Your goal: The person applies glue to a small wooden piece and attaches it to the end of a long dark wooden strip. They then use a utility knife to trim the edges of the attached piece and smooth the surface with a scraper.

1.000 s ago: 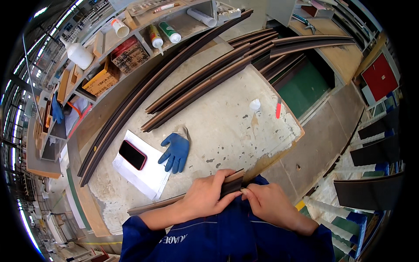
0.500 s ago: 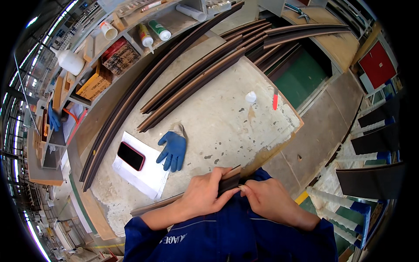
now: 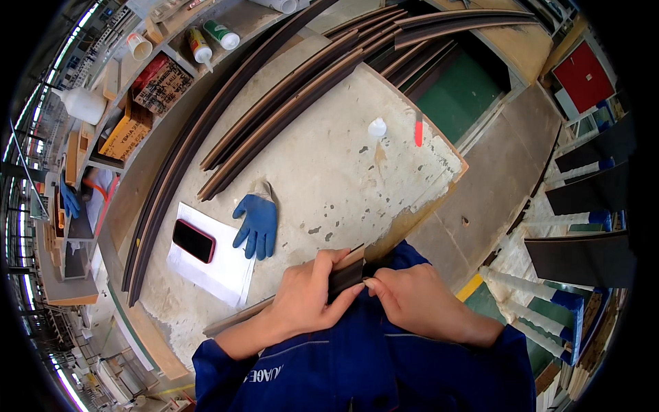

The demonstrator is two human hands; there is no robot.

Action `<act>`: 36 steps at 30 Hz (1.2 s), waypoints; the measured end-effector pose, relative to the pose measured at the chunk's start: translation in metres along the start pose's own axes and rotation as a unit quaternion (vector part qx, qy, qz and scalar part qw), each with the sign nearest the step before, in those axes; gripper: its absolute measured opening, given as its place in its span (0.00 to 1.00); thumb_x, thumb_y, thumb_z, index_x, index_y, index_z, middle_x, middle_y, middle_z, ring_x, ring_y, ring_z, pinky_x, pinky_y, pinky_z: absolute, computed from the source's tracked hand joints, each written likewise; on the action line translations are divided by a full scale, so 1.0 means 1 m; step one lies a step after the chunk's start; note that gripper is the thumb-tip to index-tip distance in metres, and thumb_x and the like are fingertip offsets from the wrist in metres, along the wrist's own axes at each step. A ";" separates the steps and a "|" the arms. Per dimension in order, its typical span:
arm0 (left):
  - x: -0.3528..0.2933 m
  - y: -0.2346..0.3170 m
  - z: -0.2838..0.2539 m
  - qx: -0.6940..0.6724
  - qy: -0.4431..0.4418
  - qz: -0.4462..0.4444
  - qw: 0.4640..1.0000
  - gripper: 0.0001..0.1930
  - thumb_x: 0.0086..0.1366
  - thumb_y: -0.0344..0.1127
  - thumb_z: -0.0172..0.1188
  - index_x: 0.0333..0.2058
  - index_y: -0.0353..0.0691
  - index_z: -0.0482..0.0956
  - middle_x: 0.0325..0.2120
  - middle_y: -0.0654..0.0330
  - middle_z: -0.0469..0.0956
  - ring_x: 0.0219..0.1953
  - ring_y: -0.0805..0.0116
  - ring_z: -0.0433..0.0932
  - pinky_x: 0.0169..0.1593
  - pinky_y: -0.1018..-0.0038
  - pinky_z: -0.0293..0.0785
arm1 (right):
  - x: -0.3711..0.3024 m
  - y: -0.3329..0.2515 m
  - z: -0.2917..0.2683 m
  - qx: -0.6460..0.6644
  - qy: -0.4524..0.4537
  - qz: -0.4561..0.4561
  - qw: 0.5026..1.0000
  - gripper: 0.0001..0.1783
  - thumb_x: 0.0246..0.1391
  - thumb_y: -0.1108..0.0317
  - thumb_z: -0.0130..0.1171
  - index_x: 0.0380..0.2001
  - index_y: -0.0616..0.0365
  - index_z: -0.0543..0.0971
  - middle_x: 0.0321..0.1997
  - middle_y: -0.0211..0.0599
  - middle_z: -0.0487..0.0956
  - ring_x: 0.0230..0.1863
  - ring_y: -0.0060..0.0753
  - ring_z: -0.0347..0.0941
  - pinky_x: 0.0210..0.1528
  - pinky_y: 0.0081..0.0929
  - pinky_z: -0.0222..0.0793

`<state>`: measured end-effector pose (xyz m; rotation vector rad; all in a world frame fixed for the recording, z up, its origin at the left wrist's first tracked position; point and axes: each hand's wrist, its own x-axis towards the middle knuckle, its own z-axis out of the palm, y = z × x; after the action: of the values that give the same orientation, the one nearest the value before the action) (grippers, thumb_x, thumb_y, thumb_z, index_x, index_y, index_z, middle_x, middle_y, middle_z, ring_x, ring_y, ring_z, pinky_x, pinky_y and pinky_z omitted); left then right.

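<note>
Close to my body, at the bench's near edge, my left hand is wrapped round a dark brown moulding strip with a lighter tan face. Its other end runs left under my forearm along the bench edge. My right hand is closed, with thumb and forefinger pinched right at the strip's cut end. Whatever sits between those fingertips is too small to make out. Beyond my left hand lie a blue-coated work glove and a phone in a red case, the phone resting on white paper sheets.
Long curved mouldings lie across the far side of the worn bench. A white cap and a red-handled tool are near its right edge. Shelves with tubes and boxes stand left; a padded rack holds dark panels at right.
My view has shifted, so the bench things appear further left and higher. Both hands keep their places at the strip's end, with little visible change in grip.
</note>
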<state>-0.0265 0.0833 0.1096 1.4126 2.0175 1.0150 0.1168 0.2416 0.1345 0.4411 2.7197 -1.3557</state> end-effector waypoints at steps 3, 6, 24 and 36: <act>0.000 0.002 -0.001 -0.005 -0.002 0.009 1.000 0.28 0.60 0.41 0.67 0.51 0.29 0.67 0.33 0.42 0.80 0.31 0.44 0.82 0.34 0.62 0.78 | -0.001 -0.001 -0.001 0.000 -0.001 0.003 1.000 0.18 0.63 0.61 0.53 0.22 0.60 0.76 0.18 0.51 0.76 0.22 0.58 0.75 0.25 0.48 0.70; 0.001 0.003 -0.003 0.003 -0.002 0.012 1.000 0.28 0.60 0.41 0.67 0.51 0.29 0.67 0.33 0.42 0.80 0.31 0.45 0.82 0.34 0.62 0.78 | -0.001 -0.002 -0.001 0.000 0.002 0.000 1.000 0.18 0.63 0.61 0.53 0.22 0.60 0.76 0.18 0.51 0.76 0.22 0.58 0.76 0.25 0.48 0.70; 0.001 0.005 -0.004 0.008 -0.018 0.016 1.000 0.30 0.60 0.43 0.66 0.52 0.28 0.66 0.35 0.43 0.81 0.32 0.45 0.83 0.36 0.63 0.78 | -0.001 -0.006 -0.006 -0.018 -0.018 0.011 1.000 0.19 0.64 0.60 0.52 0.22 0.60 0.76 0.18 0.51 0.77 0.22 0.58 0.76 0.24 0.48 0.70; 0.000 0.002 -0.005 0.011 -0.035 0.018 0.999 0.34 0.62 0.50 0.65 0.53 0.28 0.64 0.38 0.41 0.80 0.34 0.43 0.82 0.38 0.61 0.78 | 0.000 -0.008 -0.009 -0.025 -0.031 0.015 0.999 0.19 0.64 0.60 0.52 0.22 0.61 0.77 0.18 0.51 0.77 0.22 0.58 0.76 0.24 0.48 0.70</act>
<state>-0.0290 0.0818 0.1145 1.4808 1.9654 0.9468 0.1150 0.2440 0.1459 0.4258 2.6793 -1.2680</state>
